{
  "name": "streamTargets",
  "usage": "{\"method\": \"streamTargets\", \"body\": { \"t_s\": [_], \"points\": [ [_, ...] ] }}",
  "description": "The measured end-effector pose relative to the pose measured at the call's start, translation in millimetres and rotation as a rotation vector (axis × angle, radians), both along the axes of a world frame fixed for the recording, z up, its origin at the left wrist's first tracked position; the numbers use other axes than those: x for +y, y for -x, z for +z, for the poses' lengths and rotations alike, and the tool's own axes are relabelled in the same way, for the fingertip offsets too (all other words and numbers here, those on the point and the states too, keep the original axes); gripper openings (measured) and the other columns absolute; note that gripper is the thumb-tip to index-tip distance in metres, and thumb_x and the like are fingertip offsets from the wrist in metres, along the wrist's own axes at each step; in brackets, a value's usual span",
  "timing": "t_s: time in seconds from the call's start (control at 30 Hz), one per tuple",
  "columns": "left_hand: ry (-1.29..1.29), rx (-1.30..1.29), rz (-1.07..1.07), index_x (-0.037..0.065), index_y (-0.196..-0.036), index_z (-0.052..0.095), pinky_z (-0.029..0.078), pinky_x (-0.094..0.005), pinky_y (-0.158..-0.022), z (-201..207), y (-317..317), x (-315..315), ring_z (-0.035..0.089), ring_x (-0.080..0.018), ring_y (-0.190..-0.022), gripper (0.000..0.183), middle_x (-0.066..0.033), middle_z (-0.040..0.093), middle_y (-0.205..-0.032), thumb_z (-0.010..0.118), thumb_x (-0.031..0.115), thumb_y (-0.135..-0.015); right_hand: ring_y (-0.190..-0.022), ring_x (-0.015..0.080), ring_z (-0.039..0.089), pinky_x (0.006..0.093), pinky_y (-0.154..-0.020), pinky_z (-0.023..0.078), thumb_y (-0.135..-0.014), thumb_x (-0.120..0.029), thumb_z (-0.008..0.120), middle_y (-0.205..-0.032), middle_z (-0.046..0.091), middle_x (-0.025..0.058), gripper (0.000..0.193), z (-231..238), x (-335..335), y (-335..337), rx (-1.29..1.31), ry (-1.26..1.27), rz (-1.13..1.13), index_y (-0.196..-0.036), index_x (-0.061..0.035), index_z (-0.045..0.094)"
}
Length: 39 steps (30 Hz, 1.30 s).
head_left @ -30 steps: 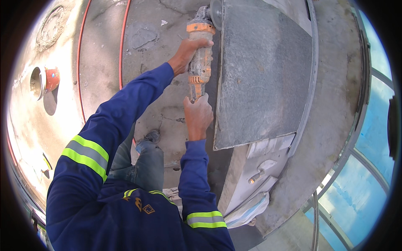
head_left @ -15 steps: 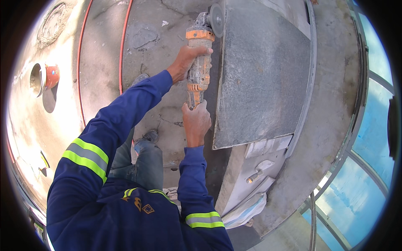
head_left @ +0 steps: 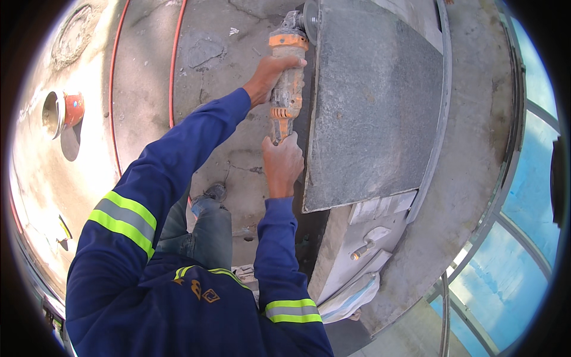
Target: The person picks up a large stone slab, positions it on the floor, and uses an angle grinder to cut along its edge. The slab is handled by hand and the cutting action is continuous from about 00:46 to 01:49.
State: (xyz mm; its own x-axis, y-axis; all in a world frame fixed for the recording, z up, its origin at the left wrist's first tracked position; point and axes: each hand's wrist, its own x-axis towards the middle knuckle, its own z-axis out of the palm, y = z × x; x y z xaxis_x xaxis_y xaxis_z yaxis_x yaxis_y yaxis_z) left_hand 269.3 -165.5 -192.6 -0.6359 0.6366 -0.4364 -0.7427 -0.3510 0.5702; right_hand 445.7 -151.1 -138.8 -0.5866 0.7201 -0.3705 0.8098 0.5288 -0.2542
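Note:
An orange and grey angle grinder [head_left: 288,83], coated in dust, is held lengthwise in front of me. My left hand [head_left: 270,75] is closed round its body just below the orange collar. Lower down, my right hand [head_left: 282,162] is wrapped round the narrow rear end. The grinder's round disc [head_left: 310,21] stands on edge at the upper left edge of a dark grey stone slab [head_left: 375,110]; whether it touches the edge I cannot tell. The slab lies to the right of both hands.
Under the slab's near end stands a pale block support [head_left: 345,250] with a small metal-tipped fitting [head_left: 360,252] on it. A white sack [head_left: 354,297] lies below. Two red hoses [head_left: 173,71] cross the cracked concrete floor. An orange-red bucket [head_left: 72,110] lies tipped at far left.
Both hands have shifted the grinder slightly forward and to the right, bringing its disc nearer the slab's edge. The slab has stayed in place.

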Motion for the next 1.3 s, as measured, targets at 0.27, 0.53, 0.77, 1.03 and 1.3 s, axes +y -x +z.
{"method": "streamTargets", "body": {
  "t_s": [0.27, 0.53, 0.77, 1.03, 1.3],
  "points": [
    [0.022, 0.051, 0.008, -0.001, -0.105, 0.063, 0.059, -0.0356, -0.059, 4, -7, -6, 0.068, -0.0198, -0.067, 0.039, -0.0099, 0.066, -0.084, 0.08, 0.023, -0.08, -0.085, 0.0479, 0.07, 0.0548, -0.078, 0.055, -0.083, -0.037, 0.071, -0.086, 0.071, 0.0279, 0.043, 3, -6, -8, -0.02, 0.019, -0.001, -0.099, 0.0011, 0.059],
    [0.018, 0.052, -0.013, 0.0, -0.109, 0.06, 0.061, -0.0357, -0.06, 11, -19, -16, 0.071, -0.021, -0.071, 0.038, -0.0111, 0.066, -0.086, 0.077, 0.024, -0.084, -0.085, 0.0484, 0.07, 0.0555, -0.079, 0.054, -0.084, -0.038, 0.071, -0.085, 0.071, 0.0276, 0.044, 9, -12, -19, -0.032, 0.05, -0.008, -0.1, 0.0013, 0.059],
    [0.042, 0.048, -0.028, 0.001, -0.11, 0.06, 0.062, -0.0357, -0.062, 6, -16, -13, 0.072, -0.0217, -0.072, 0.037, -0.0117, 0.067, -0.087, 0.075, 0.023, -0.086, -0.086, 0.0484, 0.07, 0.0552, -0.079, 0.054, -0.084, -0.038, 0.071, -0.086, 0.071, 0.0274, 0.044, 9, -9, -15, -0.051, 0.074, -0.02, -0.101, 0.0012, 0.059],
    [0.026, 0.021, 0.001, -0.001, -0.105, 0.062, 0.06, -0.0364, -0.059, 7, -5, -4, 0.07, -0.0204, -0.068, 0.039, -0.0096, 0.066, -0.083, 0.08, 0.023, -0.08, -0.088, 0.0475, 0.07, 0.0547, -0.08, 0.055, -0.084, -0.038, 0.071, -0.089, 0.072, 0.0278, 0.045, 6, -4, -10, -0.046, 0.092, -0.032, -0.102, 0.0013, 0.059],
    [0.022, 0.002, -0.013, 0.0, -0.105, 0.061, 0.06, -0.037, -0.058, 2, 0, 2, 0.07, -0.0208, -0.067, 0.04, -0.0091, 0.065, -0.082, 0.081, 0.023, -0.08, -0.087, 0.048, 0.07, 0.0556, -0.08, 0.055, -0.083, -0.037, 0.07, -0.088, 0.071, 0.028, 0.044, -1, -2, -4, -0.019, 0.012, -0.029, -0.102, 0.0013, 0.059]
  ]
}}
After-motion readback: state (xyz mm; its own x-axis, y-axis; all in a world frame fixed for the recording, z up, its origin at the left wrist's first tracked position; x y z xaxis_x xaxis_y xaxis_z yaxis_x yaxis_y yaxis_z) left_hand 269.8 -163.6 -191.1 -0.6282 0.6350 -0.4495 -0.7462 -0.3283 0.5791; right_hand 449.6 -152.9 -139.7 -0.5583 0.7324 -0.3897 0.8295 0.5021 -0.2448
